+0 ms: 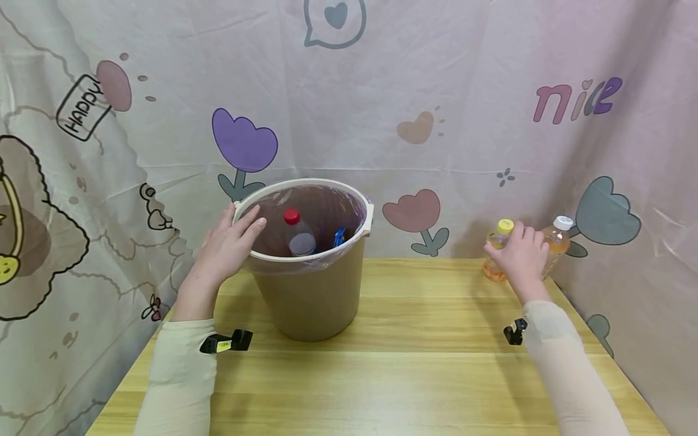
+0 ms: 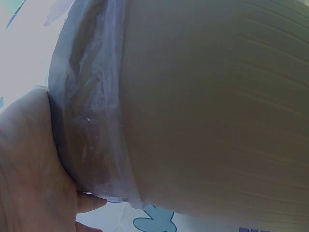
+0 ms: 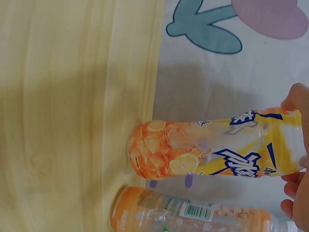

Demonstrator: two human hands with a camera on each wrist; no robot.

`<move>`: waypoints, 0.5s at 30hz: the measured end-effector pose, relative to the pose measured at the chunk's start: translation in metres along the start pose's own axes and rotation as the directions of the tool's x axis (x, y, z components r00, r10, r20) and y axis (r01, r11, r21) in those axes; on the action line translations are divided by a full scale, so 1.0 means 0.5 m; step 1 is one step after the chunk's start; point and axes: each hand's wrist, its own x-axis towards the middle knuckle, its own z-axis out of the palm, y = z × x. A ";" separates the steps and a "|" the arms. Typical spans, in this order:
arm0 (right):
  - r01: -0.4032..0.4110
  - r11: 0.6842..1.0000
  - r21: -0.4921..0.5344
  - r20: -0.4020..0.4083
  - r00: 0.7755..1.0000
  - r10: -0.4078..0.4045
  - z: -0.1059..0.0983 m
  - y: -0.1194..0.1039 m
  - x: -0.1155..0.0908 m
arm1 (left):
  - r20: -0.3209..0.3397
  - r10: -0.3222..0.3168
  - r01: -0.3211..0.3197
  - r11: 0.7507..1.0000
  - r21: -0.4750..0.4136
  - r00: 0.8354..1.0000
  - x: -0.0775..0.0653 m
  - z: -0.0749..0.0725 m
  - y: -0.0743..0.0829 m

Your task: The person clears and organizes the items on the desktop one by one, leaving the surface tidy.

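My right hand [image 1: 525, 257] grips a yellow-capped drink bottle [image 1: 495, 271] near its top at the back right of the table. Its yellow and orange label with lemon slices shows in the right wrist view, where the bottle [image 3: 193, 150] has its base close over the wood. Just beside it stands a white-capped bottle [image 1: 557, 241] with an orange label. Across the table, my left hand [image 1: 226, 248] rests at the left rim of a beige bin [image 1: 311, 297], fingers fairly straight. A clear plastic liner [image 2: 96, 106] folds over that rim.
Inside the bin are a red-capped clear bottle [image 1: 300, 237] and a blue item [image 1: 340, 237]. The wooden table [image 1: 414, 369] meets a printed cloth backdrop [image 1: 469, 91] at the back and sides.
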 end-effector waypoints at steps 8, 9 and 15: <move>0.073 0.997 0.010 -0.057 0.996 -0.072 0.011 -0.018 -0.025 | -0.002 -0.005 0.005 1.000 0.006 1.000 -0.002 -0.001 0.001; 0.081 0.997 0.013 -0.064 0.995 -0.080 0.011 -0.020 -0.028 | -0.003 -0.005 0.005 1.000 0.007 1.000 -0.003 -0.001 0.001; 0.119 0.992 0.034 -0.076 0.990 -0.116 0.014 -0.024 -0.043 | -0.001 -0.004 0.004 1.000 -0.001 1.000 -0.004 -0.002 0.004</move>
